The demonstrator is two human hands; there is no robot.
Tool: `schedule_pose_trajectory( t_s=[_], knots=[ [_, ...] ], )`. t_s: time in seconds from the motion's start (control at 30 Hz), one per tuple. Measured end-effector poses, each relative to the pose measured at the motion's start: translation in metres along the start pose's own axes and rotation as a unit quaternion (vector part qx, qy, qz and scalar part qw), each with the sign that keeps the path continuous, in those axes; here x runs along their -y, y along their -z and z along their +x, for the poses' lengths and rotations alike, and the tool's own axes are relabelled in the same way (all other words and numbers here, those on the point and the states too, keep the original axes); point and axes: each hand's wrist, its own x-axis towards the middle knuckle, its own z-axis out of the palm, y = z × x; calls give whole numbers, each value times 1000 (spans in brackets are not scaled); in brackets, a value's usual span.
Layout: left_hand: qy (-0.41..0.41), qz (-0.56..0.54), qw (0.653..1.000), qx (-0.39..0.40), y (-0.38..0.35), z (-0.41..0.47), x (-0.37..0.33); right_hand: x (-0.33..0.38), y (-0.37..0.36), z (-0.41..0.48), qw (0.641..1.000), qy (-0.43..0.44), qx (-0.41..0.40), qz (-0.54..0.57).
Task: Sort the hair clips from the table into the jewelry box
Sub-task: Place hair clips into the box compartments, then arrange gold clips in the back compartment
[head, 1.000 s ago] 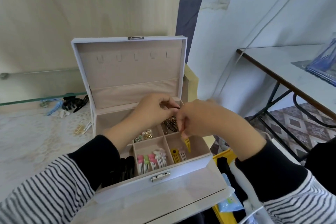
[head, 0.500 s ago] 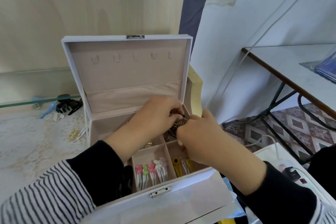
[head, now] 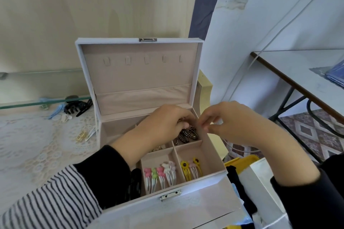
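The white jewelry box (head: 208, 178) stands with its lid up. Pink, green and white snap clips (head: 160, 174) fill a front compartment, yellow sunflower clips (head: 190, 170) the one to their right. My left hand (head: 163, 126) reaches into the back right compartment, fingers curled on dark brown clips (head: 187, 135). My right hand (head: 232, 124) hovers at the box's right wall, fingertips near the left hand's, nothing seen in it. On the table to the left lie a black claw clip (head: 77, 108), blue clips (head: 55, 111), a gold clip (head: 81, 136) and a white clip (head: 91, 133).
A lace cloth (head: 28, 145) covers the table. A glass shelf (head: 37, 101) runs along the wall behind the loose clips. To the right stand another table (head: 297, 72), a yellow bin (head: 242, 161) and a white box (head: 260, 182).
My right hand held a yellow clip over the front right compartment; that clip now lies there, and the hand has lifted back beside the left hand. The left hand stayed over the dark clips.
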Motion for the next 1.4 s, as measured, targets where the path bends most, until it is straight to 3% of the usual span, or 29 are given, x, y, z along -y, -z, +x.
schedule_pose_trajectory(
  t_s=[0.2, 0.43, 0.57, 0.87, 0.93, 1.0, 1.17, 1.27, 1.4],
  knots=[
    [-2, 77, 996, -51, 21, -34, -1, 6, -14, 3, 994, 15, -81, 72],
    [-26, 208, 957, -200, 36, -86, 15, 34, -46, 12, 977, 5, -178, 113],
    [-33, 217, 931, -293, 38, -116, 35, 55, -65, 12, 969, 13, -233, 85],
    [77, 206, 882, -418, 45, -170, 81, 125, -98, 26, 930, 74, -342, 110],
    [133, 197, 888, -393, 45, -177, 97, 149, -99, 29, 919, 101, -361, 125],
    [186, 183, 913, -313, 43, -182, 114, 173, -99, 31, 911, 125, -368, 137],
    [227, 184, 940, -178, 37, -184, 136, 212, -101, 40, 910, 178, -352, 129],
    [225, 196, 940, -167, 38, -185, 139, 229, -105, 47, 918, 163, -337, 130],
    [224, 177, 936, -203, 43, -193, 139, 247, -112, 50, 906, 133, -392, 90]
  ],
)
